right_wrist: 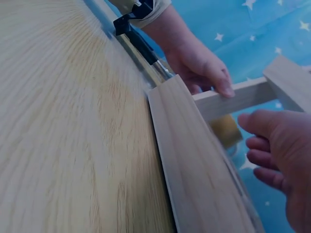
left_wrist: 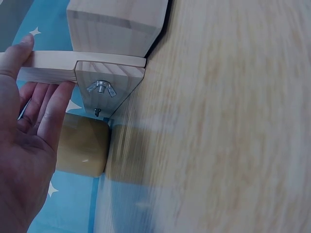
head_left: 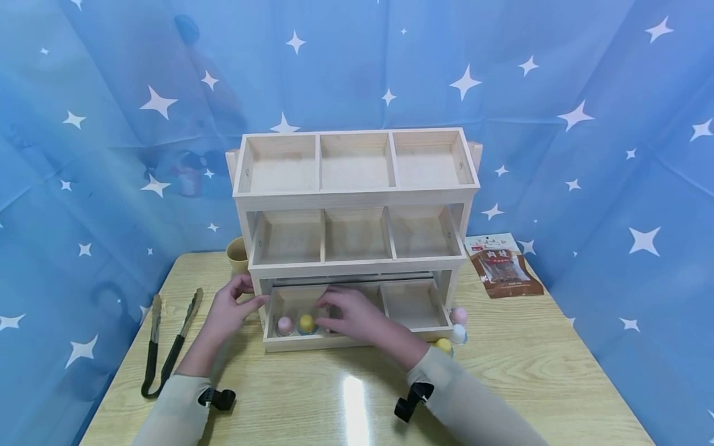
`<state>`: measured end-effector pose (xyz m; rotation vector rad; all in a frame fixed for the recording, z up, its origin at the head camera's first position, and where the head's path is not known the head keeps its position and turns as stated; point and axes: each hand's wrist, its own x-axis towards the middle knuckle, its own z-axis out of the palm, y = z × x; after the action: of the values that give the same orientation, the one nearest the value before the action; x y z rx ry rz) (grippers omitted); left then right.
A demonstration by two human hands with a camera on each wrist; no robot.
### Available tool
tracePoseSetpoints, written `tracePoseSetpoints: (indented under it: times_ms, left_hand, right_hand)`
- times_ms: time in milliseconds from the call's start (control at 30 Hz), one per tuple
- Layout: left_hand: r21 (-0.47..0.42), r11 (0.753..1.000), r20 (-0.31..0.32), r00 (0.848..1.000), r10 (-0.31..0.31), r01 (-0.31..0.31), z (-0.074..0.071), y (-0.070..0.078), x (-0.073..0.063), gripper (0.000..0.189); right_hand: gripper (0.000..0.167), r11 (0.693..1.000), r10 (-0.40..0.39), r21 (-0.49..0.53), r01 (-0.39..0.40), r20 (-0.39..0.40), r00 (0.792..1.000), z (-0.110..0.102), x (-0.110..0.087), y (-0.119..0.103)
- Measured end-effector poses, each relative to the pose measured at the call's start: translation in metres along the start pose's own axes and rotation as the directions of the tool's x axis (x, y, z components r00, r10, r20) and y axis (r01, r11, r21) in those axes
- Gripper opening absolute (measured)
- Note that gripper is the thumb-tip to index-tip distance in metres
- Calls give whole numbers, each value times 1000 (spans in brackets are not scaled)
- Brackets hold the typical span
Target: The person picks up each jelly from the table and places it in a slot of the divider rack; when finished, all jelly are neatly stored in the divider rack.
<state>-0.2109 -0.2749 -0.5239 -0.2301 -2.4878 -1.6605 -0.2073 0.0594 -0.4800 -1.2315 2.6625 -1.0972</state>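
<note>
A three-tier wooden shelf rack stands on the table, each tier split into three compartments. My left hand grips its left upright low down, thumb on one face and fingers on the other. Over the bottom tray is my right hand, its fingers loosely bent and nothing showing between them. Right by its thumb sits a small yellow round-topped piece in the left compartment, also seen past the thumb in the right wrist view. A pink round piece lies left of it.
Beside the rack's right foot are pink, white and yellow round pieces. Black-handled tongs lie at left. A tan cup stands behind the left upright; a brown snack packet lies at back right.
</note>
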Motion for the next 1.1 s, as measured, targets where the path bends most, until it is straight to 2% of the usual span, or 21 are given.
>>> tracePoseSetpoints:
  times_ms: [100, 300, 433, 733, 933, 1100]
  left_hand:
    - [9, 1000, -4, 1000, -13, 13, 0, 0, -2, 37]
    - [35, 998, -11, 999, -44, 45, -1, -2, -5, 40]
    - [24, 999, -7, 999, -38, 38, -1, -2, -4, 41]
    - [26, 999, 0, 1000, -32, 32, 0, -1, -2, 39]
    - [14, 1000, 2, 1000, -26, 26, 1, 1, -1, 38]
    - [11, 999, 1, 999, -33, 33, 1, 1, 0, 39]
  right_hand:
    - [31, 998, -28, -49, 26, -31, 999, -8, -13, 0]
    - [28, 998, -47, -40, 46, -41, 998, -22, -40, 3]
    - [28, 998, -42, -58, 39, -56, 998, -28, -57, 6]
    - [29, 995, -95, -46, 88, -177, 980, -43, -96, 15]
    - [31, 997, -72, -47, 63, -242, 968, -56, -124, 27]
    - [30, 999, -9, -53, -5, -268, 963, -65, -147, 36]
